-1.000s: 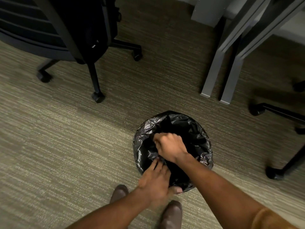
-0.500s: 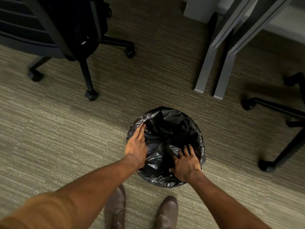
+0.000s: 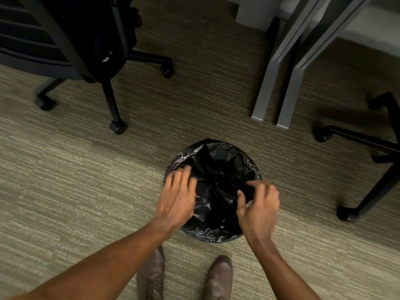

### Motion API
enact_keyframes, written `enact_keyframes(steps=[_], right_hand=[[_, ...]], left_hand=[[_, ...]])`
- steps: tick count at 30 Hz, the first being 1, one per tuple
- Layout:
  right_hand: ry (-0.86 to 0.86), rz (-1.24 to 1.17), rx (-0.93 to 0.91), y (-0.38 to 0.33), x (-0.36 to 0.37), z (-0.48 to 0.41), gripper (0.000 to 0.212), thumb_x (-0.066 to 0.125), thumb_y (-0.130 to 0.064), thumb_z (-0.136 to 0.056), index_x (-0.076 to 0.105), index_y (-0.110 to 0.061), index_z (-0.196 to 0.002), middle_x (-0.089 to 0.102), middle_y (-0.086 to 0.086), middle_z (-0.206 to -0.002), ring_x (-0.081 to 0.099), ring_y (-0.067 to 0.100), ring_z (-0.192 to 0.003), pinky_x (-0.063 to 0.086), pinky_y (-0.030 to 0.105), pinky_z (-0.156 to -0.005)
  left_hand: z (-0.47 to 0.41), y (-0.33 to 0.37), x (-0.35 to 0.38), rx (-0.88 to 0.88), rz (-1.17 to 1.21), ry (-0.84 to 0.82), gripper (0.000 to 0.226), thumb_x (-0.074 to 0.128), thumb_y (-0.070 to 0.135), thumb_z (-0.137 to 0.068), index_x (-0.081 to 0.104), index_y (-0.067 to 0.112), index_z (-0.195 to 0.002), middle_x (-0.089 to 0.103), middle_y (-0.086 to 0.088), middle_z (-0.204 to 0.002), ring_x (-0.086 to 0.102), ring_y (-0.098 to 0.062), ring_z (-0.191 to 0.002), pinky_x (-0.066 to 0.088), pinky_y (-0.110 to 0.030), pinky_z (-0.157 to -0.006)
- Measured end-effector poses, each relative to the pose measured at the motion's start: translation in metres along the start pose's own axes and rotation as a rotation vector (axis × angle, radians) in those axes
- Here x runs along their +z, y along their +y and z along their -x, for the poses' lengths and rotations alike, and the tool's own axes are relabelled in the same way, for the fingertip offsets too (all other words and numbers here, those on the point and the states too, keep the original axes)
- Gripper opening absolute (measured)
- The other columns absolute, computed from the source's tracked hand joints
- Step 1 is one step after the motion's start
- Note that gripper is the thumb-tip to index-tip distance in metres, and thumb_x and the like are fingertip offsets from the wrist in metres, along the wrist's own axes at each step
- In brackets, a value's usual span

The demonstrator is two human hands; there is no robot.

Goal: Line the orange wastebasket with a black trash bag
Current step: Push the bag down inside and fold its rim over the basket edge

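A black trash bag (image 3: 218, 167) covers the round wastebasket on the carpet, draped over its rim all around; none of the orange shows. My left hand (image 3: 177, 198) lies over the bag's left rim, fingers spread and blurred. My right hand (image 3: 259, 204) is at the right rim, thumb and fingers pinching a fold of the bag. The bag's middle sags into the basket.
A black office chair (image 3: 71, 40) on casters stands at the upper left. Two grey table legs (image 3: 272, 87) stand beyond the basket, and another chair base (image 3: 363, 161) sits at the right. My two brown shoes (image 3: 151, 276) are just below the basket.
Both hands lifted from lying flat on the bag. The left slid toward the left rim; the right moved to the right rim and pinched the plastic.
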State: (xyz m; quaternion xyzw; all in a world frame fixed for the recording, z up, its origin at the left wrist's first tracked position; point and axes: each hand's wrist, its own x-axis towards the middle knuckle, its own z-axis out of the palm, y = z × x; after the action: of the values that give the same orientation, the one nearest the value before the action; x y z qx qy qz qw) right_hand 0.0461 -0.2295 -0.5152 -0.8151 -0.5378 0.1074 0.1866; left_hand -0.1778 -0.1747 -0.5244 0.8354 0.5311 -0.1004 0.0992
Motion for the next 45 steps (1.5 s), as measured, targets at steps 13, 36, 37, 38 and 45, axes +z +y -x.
enact_keyframes(steps=[13,36,37,38,45], right_hand=[[-0.182,-0.824,0.994,0.009,0.019,0.04,0.041,0.072,-0.001,-0.095,0.061,-0.019,-0.13,0.077,0.003,-0.113,0.074,0.026,-0.109,0.058,0.045,-0.102],[-0.141,-0.665,0.992,-0.017,0.017,0.073,0.06,0.082,-0.012,-0.089,0.052,-0.007,-0.14,0.074,0.011,-0.115,0.071,0.033,-0.109,0.056,0.041,-0.1],[-0.163,-0.646,0.999,-0.017,0.021,0.073,0.057,0.079,-0.008,-0.091,0.051,-0.006,-0.14,0.073,0.013,-0.117,0.07,0.035,-0.11,0.056,0.043,-0.101],[-0.18,-0.63,1.0,-0.016,0.024,0.073,0.054,0.076,-0.005,-0.093,0.05,-0.004,-0.141,0.073,0.015,-0.119,0.07,0.036,-0.111,0.057,0.044,-0.102],[-0.361,-0.737,1.023,0.008,0.026,0.062,0.037,0.074,-0.001,-0.09,0.056,-0.019,-0.118,0.074,0.008,-0.114,0.07,0.032,-0.11,0.055,0.053,-0.107]], left_hand=[[0.015,-0.018,0.007,-0.73,0.963,-0.142,0.062,0.056,-0.01,-0.101,0.033,0.006,-0.157,0.07,-0.01,-0.101,0.065,-0.013,-0.07,0.057,-0.023,-0.054],[0.059,0.043,0.004,-1.202,1.333,0.008,0.021,0.074,0.009,-0.099,0.058,0.005,-0.112,0.071,-0.015,-0.099,0.066,-0.02,-0.076,0.049,-0.022,-0.06],[0.058,0.044,0.007,-1.209,1.342,-0.001,0.017,0.07,0.007,-0.102,0.057,0.006,-0.114,0.07,-0.014,-0.099,0.065,-0.018,-0.075,0.05,-0.021,-0.058],[0.057,0.043,0.005,-1.212,1.352,-0.004,0.014,0.066,0.005,-0.103,0.057,0.008,-0.114,0.069,-0.013,-0.099,0.064,-0.017,-0.075,0.051,-0.02,-0.054],[0.056,0.038,0.006,-1.227,1.479,-0.003,0.018,0.066,0.004,-0.103,0.057,0.012,-0.117,0.072,-0.008,-0.105,0.069,-0.014,-0.084,0.052,-0.021,-0.063]])
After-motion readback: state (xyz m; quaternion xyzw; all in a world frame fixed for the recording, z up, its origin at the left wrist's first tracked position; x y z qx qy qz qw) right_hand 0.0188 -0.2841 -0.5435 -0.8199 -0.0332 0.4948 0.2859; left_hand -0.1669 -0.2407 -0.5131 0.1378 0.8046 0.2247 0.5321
